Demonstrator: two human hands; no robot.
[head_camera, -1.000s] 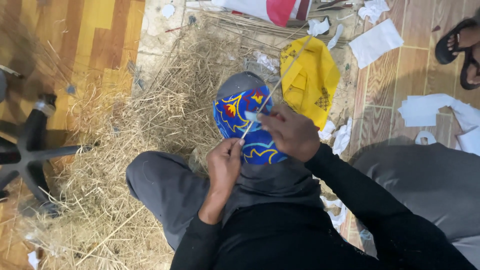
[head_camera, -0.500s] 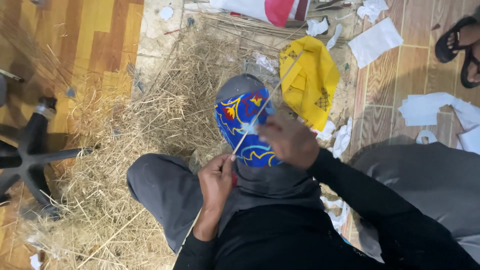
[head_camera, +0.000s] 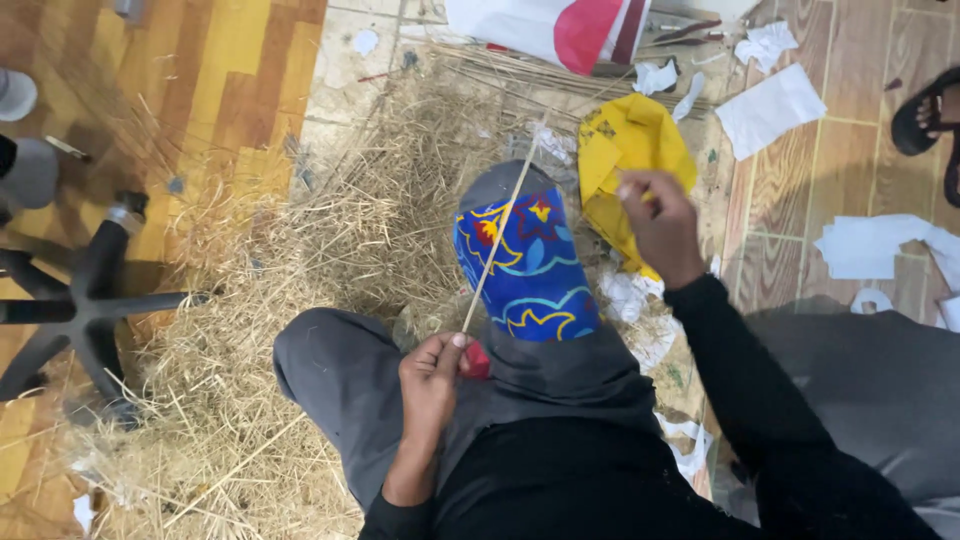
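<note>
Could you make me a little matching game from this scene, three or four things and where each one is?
Things:
1. thin stick
2. yellow paper
3. chair base
4. blue patterned cloth

Places:
A. on the wooden floor at the far left
B. over the person's knee
C. pinched in the left hand
D. on the straw beside the right hand

Pairs: 1-C, 2-D, 3-A, 4-B

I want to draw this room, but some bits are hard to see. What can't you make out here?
Head view, the only one:
- Small red thing by the left hand: mostly hidden by the fingers; its kind is unclear.
- Right hand over the crumpled yellow paper: whether its fingers pinch anything is too small to tell.
- Black sandal: cut off by the right edge.
- White and red sheet: cut off by the top edge.
</note>
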